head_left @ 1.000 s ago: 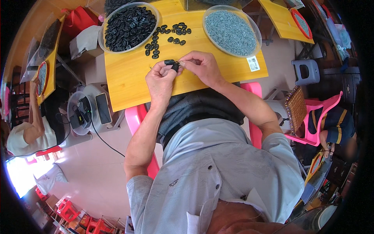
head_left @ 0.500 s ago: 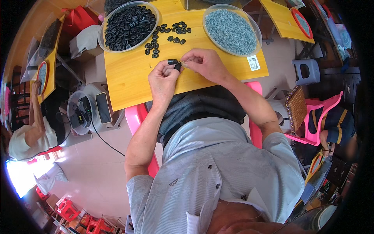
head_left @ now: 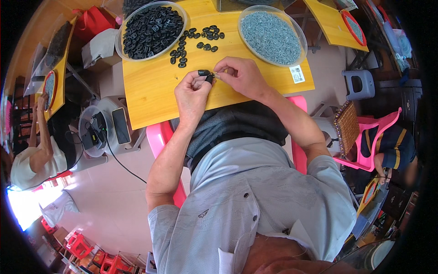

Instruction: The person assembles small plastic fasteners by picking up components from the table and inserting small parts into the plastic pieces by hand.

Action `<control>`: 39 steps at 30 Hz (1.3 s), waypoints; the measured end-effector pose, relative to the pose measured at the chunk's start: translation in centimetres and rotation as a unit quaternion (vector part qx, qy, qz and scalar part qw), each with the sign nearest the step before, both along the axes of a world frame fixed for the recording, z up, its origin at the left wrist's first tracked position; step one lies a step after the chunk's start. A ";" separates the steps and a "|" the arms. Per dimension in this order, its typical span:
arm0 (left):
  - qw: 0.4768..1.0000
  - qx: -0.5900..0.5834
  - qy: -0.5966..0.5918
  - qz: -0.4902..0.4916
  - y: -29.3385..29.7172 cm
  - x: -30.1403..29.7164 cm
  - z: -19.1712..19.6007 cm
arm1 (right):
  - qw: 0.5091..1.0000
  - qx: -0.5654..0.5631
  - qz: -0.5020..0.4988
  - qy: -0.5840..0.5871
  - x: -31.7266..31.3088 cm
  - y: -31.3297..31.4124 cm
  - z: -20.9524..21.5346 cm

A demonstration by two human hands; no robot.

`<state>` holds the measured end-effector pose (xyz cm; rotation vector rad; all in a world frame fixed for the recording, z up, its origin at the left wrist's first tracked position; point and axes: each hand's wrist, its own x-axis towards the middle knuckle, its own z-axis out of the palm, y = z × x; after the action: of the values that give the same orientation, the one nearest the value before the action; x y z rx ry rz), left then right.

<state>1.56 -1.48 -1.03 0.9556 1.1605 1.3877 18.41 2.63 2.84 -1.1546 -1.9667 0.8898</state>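
Note:
My left hand (head_left: 191,93) is over the near middle of the yellow table, with black covers (head_left: 203,73) on the tips of its index finger and thumb. These fingertips are closed on a small black piece (head_left: 212,75), mostly hidden by the covers. Just to its right, my right hand (head_left: 242,77) pinches a thin, small screw (head_left: 216,74) against that piece. Beyond my hands, several black oval pieces with holes (head_left: 207,47) lie loose on the tabletop. A clear round tub of black oval pieces (head_left: 153,33) stands at the far left; a tub of grey screws (head_left: 270,37) stands at the far right.
The yellow table (head_left: 150,100) has a white label (head_left: 297,74) near its right edge. A phone (head_left: 120,126) and a tub of cables (head_left: 94,130) sit on a stool at left. Co-workers sit on both sides. A pink chair (head_left: 365,146) stands at right.
Both hands stay together over the same spot, with only a slight shift of the fingertips to the right. The pieces and tubs on the table have not moved.

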 end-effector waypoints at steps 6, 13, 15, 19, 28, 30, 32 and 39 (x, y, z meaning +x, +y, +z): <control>1.000 -0.003 0.002 -0.007 0.1 0.0 0.0 | 1.000 -0.004 0.010 0.008 0.2 0.1 -0.5; 0.999 -0.013 0.028 -0.020 0.1 -0.2 -0.4 | 0.999 -0.030 0.013 0.015 0.1 -0.1 -0.4; 0.999 -0.012 0.019 -0.022 0.1 -0.2 -0.3 | 0.999 -0.036 0.014 0.022 0.1 -0.1 -0.5; 1.000 -0.012 -0.019 -0.020 0.1 0.0 0.0 | 0.998 -0.058 0.006 0.029 0.1 0.2 -0.7; 0.995 -0.026 -0.095 0.020 0.4 -0.5 0.1 | 0.968 0.186 -0.022 -0.165 0.0 5.9 -0.9; 0.995 -0.024 -0.095 0.017 0.4 -0.5 0.2 | 0.964 0.177 -0.021 -0.198 -0.3 6.7 -1.6; 0.995 -0.026 -0.096 0.016 0.3 -0.6 0.2 | 0.959 0.165 -0.018 -0.231 -0.5 6.7 -1.8; 0.994 -0.013 -0.106 0.018 0.4 -0.3 0.5 | 0.936 0.182 0.015 -0.302 0.4 4.9 -1.3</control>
<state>1.27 -1.13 -0.54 0.7524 1.0382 1.4614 18.80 7.51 1.49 -1.2678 -2.5021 0.1525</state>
